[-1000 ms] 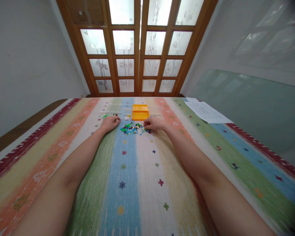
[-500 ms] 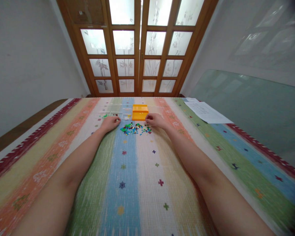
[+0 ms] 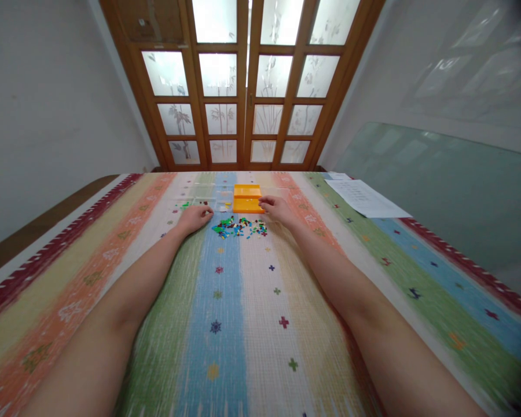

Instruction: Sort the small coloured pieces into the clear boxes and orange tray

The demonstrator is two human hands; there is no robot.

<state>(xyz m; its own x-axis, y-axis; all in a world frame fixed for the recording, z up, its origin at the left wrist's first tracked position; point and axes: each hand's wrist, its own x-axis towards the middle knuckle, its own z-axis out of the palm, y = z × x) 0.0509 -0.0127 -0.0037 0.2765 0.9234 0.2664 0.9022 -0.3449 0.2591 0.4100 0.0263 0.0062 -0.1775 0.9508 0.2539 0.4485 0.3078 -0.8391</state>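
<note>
A loose pile of small coloured plastic pieces (image 3: 238, 227), green, blue, white and dark red, lies on the striped tablecloth. Just behind it sits an open orange plastic box (image 3: 246, 205) with a few pale bits inside. At the box's right front edge is my right hand (image 3: 275, 209), thumb and fingers pinched together; anything between them is too small to make out. My left hand (image 3: 194, 218) rests at the pile's left, its fingertips closed together, and what they hold, if anything, is hidden. Close behind that hand are small green pieces (image 3: 184, 205) and yellow pieces (image 3: 228, 205) in clear trays.
White printed sheets (image 3: 364, 197) lie at the table's right rear. The patterned tablecloth (image 3: 226, 347) covers the table. Wooden doors with glass panes (image 3: 238, 110) stand behind it, and a greenish glass panel (image 3: 438, 191) leans at the right.
My right hand has shifted slightly back and up, from the right end of the pile to the orange box's right edge. My left hand has stayed in place.
</note>
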